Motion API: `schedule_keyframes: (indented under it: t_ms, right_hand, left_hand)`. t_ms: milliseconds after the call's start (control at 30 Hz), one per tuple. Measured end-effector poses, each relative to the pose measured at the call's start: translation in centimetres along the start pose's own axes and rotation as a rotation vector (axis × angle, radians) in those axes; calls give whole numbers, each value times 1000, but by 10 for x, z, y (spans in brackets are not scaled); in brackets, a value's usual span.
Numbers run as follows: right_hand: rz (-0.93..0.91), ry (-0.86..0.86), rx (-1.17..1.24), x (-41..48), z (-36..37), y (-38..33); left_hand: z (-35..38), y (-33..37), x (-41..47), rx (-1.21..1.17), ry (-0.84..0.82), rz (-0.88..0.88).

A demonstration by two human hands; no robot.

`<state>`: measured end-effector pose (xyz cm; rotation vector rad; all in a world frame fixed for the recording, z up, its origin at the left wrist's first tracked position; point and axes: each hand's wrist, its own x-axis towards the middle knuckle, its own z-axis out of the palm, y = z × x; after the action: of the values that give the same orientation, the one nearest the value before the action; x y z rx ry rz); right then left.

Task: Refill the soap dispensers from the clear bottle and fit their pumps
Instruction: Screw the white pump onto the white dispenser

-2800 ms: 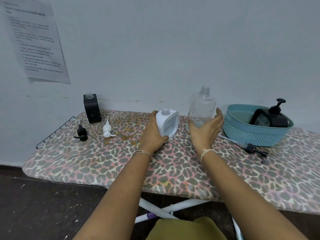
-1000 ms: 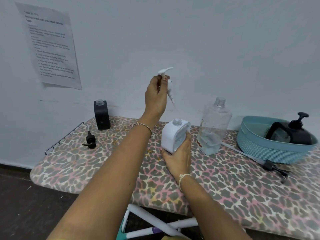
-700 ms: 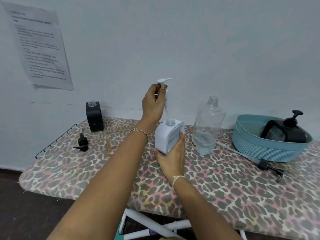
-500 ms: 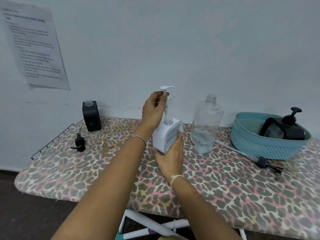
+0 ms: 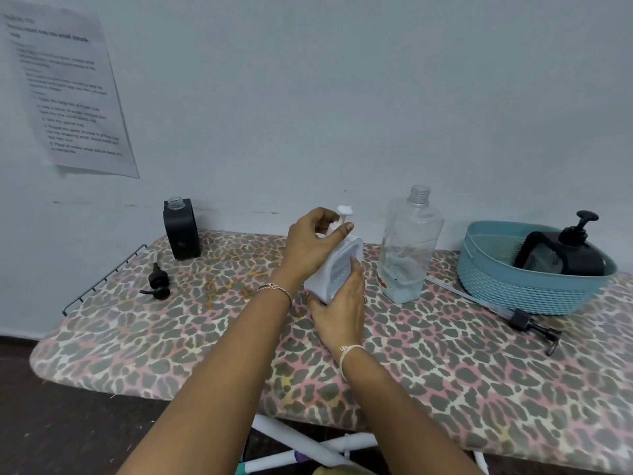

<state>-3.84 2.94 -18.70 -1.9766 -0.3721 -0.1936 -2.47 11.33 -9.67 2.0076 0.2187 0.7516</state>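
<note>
A white soap dispenser (image 5: 337, 269) stands tilted on the leopard-print board (image 5: 445, 365). My right hand (image 5: 339, 310) grips its lower body from the front. My left hand (image 5: 313, 246) pinches the white pump (image 5: 343, 214), which sits in the dispenser's neck with only its head showing. The clear bottle (image 5: 409, 248), uncapped and holding a little liquid, stands just right of them. A black dispenser (image 5: 181, 228) without a pump stands at the back left, its black pump (image 5: 157, 281) lying in front of it.
A teal basket (image 5: 520, 289) at the right holds a black dispenser with its pump (image 5: 568, 252) on. A long-tubed black pump (image 5: 520, 317) lies in front of the basket. A wire rack (image 5: 102, 279) edges the board's left end. A paper sheet (image 5: 65, 94) hangs on the wall.
My left hand has lowered the white pump from high above the dispenser down into its neck. My right hand has kept hold of the dispenser body.
</note>
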Motion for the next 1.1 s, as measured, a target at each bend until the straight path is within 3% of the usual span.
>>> schedule_keyframes:
  t_ms: [200, 400, 567, 867, 1100]
  right_hand:
    - [3, 7, -23, -1, 0, 0]
    - [13, -13, -43, -1, -2, -2]
    - [19, -23, -51, -1, -3, -2]
    - [26, -22, -44, -2, -4, -4]
    - [29, -19, -20, -2, -5, -3]
  left_hand:
    - [-5, 4, 4, 117, -25, -22]
    - [-3, 3, 2, 51, -45, -78]
    - [-2, -3, 0, 42, 30, -71]
    - [-20, 0, -2, 8, -42, -196]
    - [-8, 7, 1, 68, -19, -147]
